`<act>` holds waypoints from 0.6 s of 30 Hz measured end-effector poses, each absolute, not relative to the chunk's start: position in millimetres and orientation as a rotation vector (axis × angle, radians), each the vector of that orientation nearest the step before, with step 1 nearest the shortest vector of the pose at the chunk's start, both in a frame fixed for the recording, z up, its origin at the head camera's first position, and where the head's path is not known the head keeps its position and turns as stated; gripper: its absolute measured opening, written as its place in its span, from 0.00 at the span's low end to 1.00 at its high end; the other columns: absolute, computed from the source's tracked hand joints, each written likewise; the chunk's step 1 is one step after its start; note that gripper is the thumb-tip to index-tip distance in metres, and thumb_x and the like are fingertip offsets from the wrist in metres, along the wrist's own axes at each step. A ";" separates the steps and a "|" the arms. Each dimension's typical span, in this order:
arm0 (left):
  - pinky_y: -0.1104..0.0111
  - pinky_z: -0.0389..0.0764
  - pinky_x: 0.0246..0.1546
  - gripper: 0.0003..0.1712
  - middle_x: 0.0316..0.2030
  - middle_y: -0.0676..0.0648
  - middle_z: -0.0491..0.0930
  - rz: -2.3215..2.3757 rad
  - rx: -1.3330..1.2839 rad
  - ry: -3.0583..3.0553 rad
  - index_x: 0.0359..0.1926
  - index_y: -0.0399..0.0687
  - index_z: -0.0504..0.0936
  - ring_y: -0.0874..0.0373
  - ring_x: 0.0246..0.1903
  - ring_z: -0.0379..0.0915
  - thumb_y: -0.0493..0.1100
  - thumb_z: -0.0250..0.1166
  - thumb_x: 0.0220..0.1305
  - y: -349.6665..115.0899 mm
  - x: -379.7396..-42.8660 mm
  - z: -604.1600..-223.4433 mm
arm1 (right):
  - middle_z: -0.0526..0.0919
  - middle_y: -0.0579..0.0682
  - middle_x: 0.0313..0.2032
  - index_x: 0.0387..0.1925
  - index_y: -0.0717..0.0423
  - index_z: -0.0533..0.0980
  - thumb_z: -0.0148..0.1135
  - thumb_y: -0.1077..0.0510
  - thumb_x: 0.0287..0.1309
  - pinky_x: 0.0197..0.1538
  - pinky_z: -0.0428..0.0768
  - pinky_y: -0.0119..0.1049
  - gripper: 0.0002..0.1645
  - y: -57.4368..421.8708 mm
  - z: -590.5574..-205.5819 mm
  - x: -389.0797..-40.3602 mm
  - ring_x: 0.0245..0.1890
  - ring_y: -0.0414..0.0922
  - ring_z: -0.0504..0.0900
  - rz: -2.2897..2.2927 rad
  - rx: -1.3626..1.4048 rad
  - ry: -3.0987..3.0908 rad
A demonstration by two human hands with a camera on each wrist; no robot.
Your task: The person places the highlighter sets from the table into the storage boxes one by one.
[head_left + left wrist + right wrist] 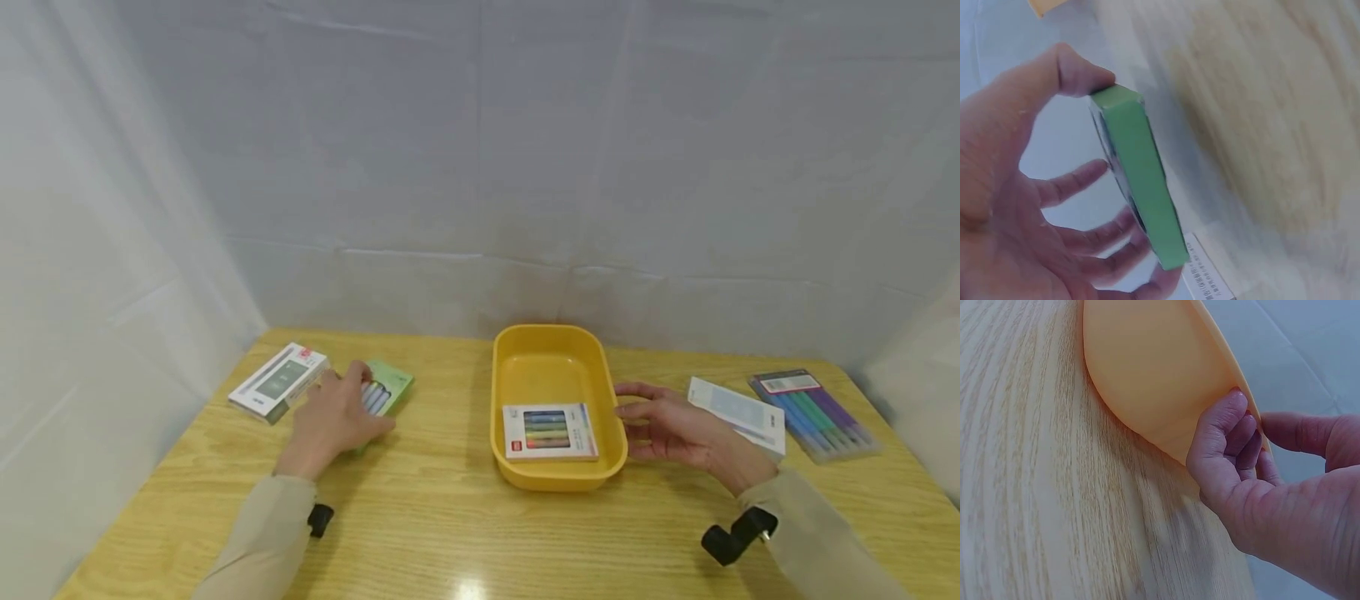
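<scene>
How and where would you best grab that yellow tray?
Probably grip the yellow tray by its rim, on the long right side, coming from the right: that raised edge looks thin enough to pinch, and the right hand is there. The white box inside lies at the near end, so gripping towards that end should balance better.

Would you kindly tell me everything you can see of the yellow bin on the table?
The yellow bin is an oblong, open-topped container with rounded corners, smooth walls and a continuous rim; it looks like plastic. It stands upright on the wood-grained table, its long sides running away from the person. A white box with a window showing coloured sticks lies in its near end; the far end's floor is bare. The right hand holds its right side at the rim.
</scene>
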State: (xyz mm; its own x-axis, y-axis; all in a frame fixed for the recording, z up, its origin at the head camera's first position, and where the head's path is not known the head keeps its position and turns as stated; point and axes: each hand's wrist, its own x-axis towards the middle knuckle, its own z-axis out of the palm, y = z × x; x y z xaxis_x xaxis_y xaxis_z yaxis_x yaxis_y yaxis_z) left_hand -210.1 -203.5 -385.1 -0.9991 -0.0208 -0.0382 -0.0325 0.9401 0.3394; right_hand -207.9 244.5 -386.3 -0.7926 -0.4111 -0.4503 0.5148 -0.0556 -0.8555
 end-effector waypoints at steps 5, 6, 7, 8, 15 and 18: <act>0.55 0.74 0.29 0.44 0.52 0.28 0.71 0.581 0.066 3.118 0.64 0.48 0.68 0.39 0.42 0.70 0.57 0.72 0.48 -197.8 -211.0 -380.2 | 0.82 0.51 0.46 0.69 0.56 0.59 0.55 0.60 0.73 0.47 0.88 0.42 0.27 244.5 -386.5 -207.8 0.40 0.44 0.84 -1.903 0.094 1.596; 0.55 0.74 0.29 0.44 0.53 0.28 0.71 0.588 0.086 3.123 0.65 0.48 0.68 0.40 0.42 0.71 0.57 0.72 0.48 -196.2 -210.9 -379.4 | 0.82 0.51 0.46 0.69 0.56 0.59 0.55 0.60 0.73 0.47 0.88 0.42 0.27 244.2 -386.6 -207.8 0.40 0.44 0.84 -1.904 0.092 1.595; 0.55 0.74 0.29 0.44 0.53 0.29 0.71 0.598 0.102 3.128 0.65 0.50 0.68 0.40 0.42 0.71 0.57 0.72 0.48 -194.3 -210.9 -378.6 | 0.82 0.51 0.46 0.68 0.56 0.59 0.55 0.60 0.73 0.47 0.88 0.42 0.27 244.0 -386.7 -208.0 0.40 0.44 0.84 -1.906 0.093 1.592; 0.56 0.74 0.29 0.44 0.54 0.29 0.71 0.606 0.126 3.132 0.66 0.50 0.68 0.39 0.42 0.71 0.57 0.72 0.48 -192.4 -210.8 -377.9 | 0.82 0.51 0.46 0.68 0.56 0.60 0.55 0.61 0.73 0.47 0.88 0.42 0.27 243.6 -386.9 -208.2 0.40 0.44 0.84 -1.907 0.093 1.592; 0.57 0.76 0.32 0.43 0.57 0.32 0.73 0.672 0.314 3.158 0.66 0.57 0.69 0.40 0.44 0.72 0.56 0.74 0.47 -176.1 -207.5 -375.9 | 0.81 0.52 0.48 0.70 0.55 0.58 0.56 0.61 0.72 0.49 0.88 0.44 0.30 243.2 -388.5 -208.2 0.42 0.45 0.83 -1.919 0.117 1.605; 0.57 0.77 0.34 0.43 0.58 0.35 0.73 0.715 0.376 3.168 0.65 0.59 0.70 0.42 0.45 0.72 0.56 0.74 0.46 -167.2 -204.2 -375.4 | 0.81 0.52 0.48 0.70 0.54 0.58 0.56 0.61 0.72 0.48 0.88 0.44 0.30 243.6 -388.7 -207.1 0.41 0.45 0.83 -1.921 0.128 1.613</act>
State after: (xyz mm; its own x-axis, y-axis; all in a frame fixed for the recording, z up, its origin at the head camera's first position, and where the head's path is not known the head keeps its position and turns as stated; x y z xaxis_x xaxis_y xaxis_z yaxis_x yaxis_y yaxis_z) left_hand -204.2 -167.2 -375.4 -0.9655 0.1940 0.1736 0.2498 0.8785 0.4073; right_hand -207.1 243.6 -388.7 -0.8035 -0.3910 -0.4489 0.5098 -0.0626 -0.8580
